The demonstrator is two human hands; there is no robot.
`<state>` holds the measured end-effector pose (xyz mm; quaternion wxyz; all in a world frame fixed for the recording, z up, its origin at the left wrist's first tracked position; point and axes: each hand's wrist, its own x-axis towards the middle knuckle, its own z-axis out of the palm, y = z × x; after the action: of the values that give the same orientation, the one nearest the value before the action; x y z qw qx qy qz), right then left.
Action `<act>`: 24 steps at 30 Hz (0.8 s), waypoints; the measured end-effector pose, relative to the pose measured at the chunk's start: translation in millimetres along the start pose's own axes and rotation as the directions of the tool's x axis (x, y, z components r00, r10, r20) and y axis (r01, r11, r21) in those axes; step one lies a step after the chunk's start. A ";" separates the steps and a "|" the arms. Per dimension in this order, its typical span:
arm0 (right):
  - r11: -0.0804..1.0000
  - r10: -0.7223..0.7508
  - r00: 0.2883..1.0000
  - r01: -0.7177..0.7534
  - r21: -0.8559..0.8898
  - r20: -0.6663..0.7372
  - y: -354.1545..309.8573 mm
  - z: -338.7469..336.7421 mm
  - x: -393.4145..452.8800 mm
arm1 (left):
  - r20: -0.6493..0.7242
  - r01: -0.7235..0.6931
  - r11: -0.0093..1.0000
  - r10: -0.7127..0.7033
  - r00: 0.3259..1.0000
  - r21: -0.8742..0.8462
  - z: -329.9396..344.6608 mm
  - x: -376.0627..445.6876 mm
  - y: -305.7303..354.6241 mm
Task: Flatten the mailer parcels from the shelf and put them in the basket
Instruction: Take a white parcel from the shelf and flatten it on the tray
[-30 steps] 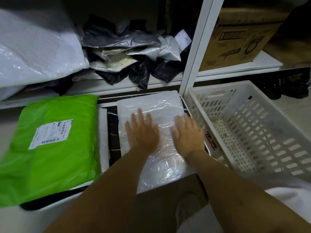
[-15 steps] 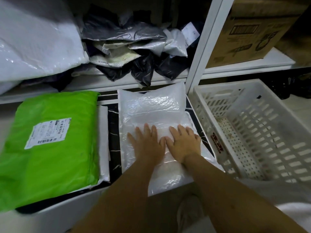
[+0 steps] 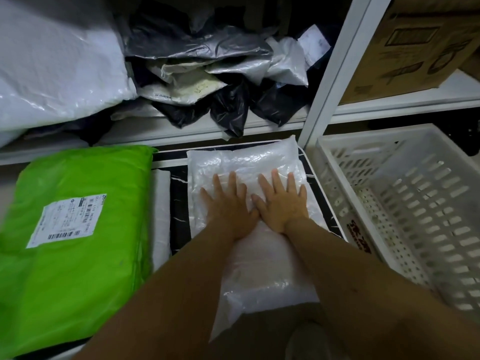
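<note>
Both hands are flat on the clear bubble-wrap mailer [image 3: 249, 175], side by side with thumbs touching. Left hand [image 3: 228, 203] and right hand [image 3: 281, 203] have all fingers straight and spread, pressing down, not gripping anything. The mailer lies on a dark marble-look surface [image 3: 179, 203] just below the shelf [image 3: 181, 128], which carries a pile of black, grey and white poly bags [image 3: 215, 74]. White slotted basket [image 3: 405, 203] sits just right of it. A green mailer [image 3: 78, 229] with 1 shipping label lies to the left.
</note>
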<state>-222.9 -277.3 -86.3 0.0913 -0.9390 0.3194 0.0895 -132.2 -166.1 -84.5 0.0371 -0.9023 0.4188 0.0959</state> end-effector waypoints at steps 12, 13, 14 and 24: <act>0.994 0.105 0.994 -0.105 0.026 0.001 -0.2 0.5 4.4 | 0.056 0.255 0.958 -0.249 0.967 -0.129 2.0 -3.4 -7.3; 0.994 0.104 0.995 -0.104 0.039 0.012 -0.3 -0.9 5.2 | 0.058 0.304 0.942 -0.299 0.953 -0.139 1.5 -5.2 -7.8; 0.993 0.106 0.994 -0.107 0.052 0.029 -1.1 -3.3 6.5 | 0.067 0.357 0.922 -0.351 0.934 -0.152 0.3 -6.7 -7.7; 0.871 0.452 0.892 -0.444 0.211 0.014 -73.9 -35.4 -56.5 | 0.018 0.371 0.928 -0.371 0.929 -0.043 -25.4 -14.0 0.8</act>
<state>-217.5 -194.9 -30.8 0.1605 -0.8259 0.5374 0.0575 -138.1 -159.8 -56.8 0.0357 -0.9653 0.2383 0.1009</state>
